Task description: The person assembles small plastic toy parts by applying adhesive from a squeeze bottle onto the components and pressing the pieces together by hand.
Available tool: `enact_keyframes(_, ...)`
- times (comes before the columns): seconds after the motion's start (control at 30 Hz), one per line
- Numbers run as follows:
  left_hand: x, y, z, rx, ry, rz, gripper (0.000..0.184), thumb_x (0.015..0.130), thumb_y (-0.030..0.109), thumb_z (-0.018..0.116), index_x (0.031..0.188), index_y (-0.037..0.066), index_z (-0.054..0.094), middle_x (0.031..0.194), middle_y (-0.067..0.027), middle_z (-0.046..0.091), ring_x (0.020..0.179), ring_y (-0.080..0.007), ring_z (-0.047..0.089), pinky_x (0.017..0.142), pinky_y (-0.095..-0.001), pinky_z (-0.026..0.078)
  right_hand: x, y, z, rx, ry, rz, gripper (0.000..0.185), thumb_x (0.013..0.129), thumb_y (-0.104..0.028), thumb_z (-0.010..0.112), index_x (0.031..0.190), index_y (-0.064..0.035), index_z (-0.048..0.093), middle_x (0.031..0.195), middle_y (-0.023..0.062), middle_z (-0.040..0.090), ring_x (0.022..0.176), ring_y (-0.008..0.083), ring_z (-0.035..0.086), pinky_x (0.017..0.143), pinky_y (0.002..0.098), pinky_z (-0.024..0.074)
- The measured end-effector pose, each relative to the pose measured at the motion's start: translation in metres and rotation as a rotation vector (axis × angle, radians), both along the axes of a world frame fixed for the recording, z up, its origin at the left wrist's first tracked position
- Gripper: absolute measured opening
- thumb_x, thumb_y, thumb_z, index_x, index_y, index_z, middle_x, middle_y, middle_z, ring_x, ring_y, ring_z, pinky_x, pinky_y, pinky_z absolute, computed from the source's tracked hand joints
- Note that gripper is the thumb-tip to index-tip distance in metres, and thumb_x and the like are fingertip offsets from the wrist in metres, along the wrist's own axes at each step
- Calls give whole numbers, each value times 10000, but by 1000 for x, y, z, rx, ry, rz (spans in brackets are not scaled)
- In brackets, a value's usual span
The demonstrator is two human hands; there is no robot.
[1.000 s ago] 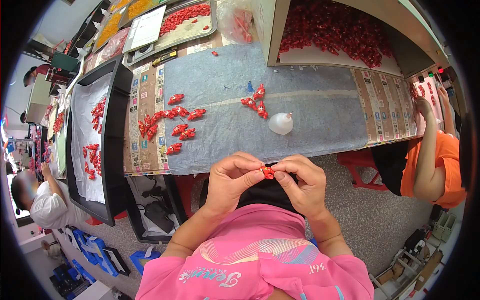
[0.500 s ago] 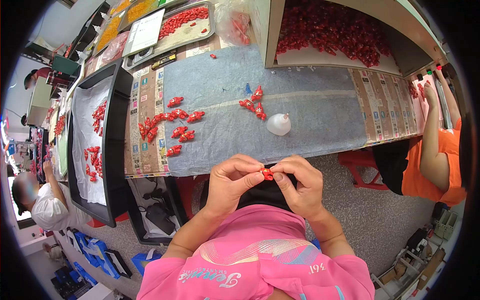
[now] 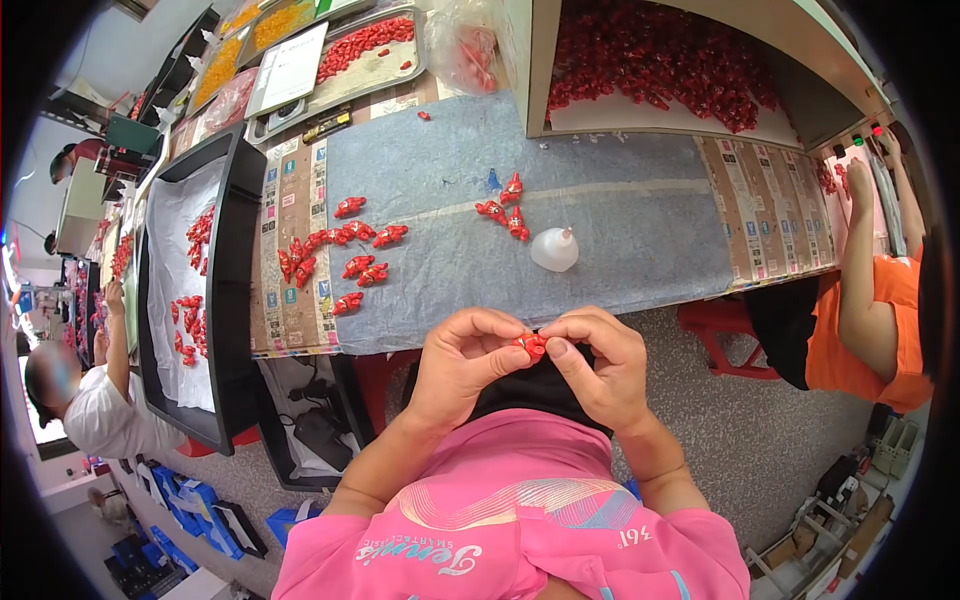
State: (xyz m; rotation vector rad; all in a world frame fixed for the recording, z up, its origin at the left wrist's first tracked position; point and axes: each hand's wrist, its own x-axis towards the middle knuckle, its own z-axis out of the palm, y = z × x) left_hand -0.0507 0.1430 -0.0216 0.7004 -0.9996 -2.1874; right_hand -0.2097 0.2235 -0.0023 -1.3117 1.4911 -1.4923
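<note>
Between my fingertips, just off the table's front edge, is a small red plastic figure (image 3: 531, 345). My left hand (image 3: 470, 360) pinches it from the left, thumb and forefinger closed. From the other side my right hand (image 3: 596, 365) grips it the same way; fingers cover part of it. Beyond my hands a white squeeze bottle (image 3: 555, 250) with a narrow tip stands on the blue cloth (image 3: 640, 230). Three similar red figures (image 3: 516, 222) lie beside it. Farther left, several more red figures (image 3: 358, 266) are spread over the cloth and the patterned board.
A black tray (image 3: 232, 300) lined with white holds red pieces at the left. A cubby (image 3: 536, 70) heaped with red pieces stands at the back. A metal tray (image 3: 425, 50) sits back left. Co-workers in orange (image 3: 870, 320) and white (image 3: 110, 415) sit either side.
My hands stay in nearly the same place, and the red figure between them has turned slightly. The co-worker at the left has raised an arm.
</note>
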Motion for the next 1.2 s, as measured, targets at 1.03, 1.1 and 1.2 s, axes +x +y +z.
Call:
enact_keyframes(1.03, -6, 7, -8, -32, -6, 82, 157, 768, -91, 687, 892, 3, 670, 930, -123, 649, 846, -180, 649, 771, -287, 549, 2, -3, -9, -41, 47, -95, 64, 828, -56, 658, 865, -3, 659, 812, 104, 662, 722, 213, 641, 642, 296, 503)
enact_keyframes(1.1, -5, 7, -9, -32, -10, 81, 157, 768, -91, 687, 892, 3, 671, 931, -123, 649, 847, -179, 648, 774, -288, 549, 2, -3, -9, -25, 34, -92, 64, 825, -51, 659, 867, -4, 661, 815, 105, 663, 726, 216, 642, 647, 297, 504)
enact_keyframes(1.2, -5, 6, -9, -29, -6, 79, 159, 767, -93, 687, 893, 3, 670, 931, -121, 649, 848, -179, 648, 778, -290, 548, 2, -3, -10, -34, 45, -90, 66, 823, -49, 659, 871, -2, 661, 818, 106, 663, 729, 217, 642, 652, 298, 505)
